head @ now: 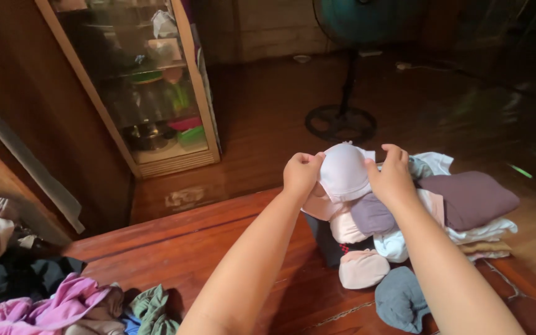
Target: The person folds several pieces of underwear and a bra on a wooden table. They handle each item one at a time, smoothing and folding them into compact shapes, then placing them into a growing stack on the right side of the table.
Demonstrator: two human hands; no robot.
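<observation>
Both forearms reach forward from bottom of frame, wrists raised; left hand (302, 174) and right hand (393, 177) each have their grip pinched shut on opposite edges of a white bra cup (344, 172). Cup held above the folded clothes pile (460, 205), dome facing the camera, long axis roughly left-right between the hands. Dark wooden worktop (218, 242) underneath, loose pink and green clothes (82, 304) at left. Glass-door cabinet (150, 80) and standing fan (348, 74) on the wooden floor behind.

A glass cabinet (150, 87) and a standing fan (342, 118) are on the floor beyond the surface (187, 248); crumpled clothes (63, 307) lie at its near left corner.
</observation>
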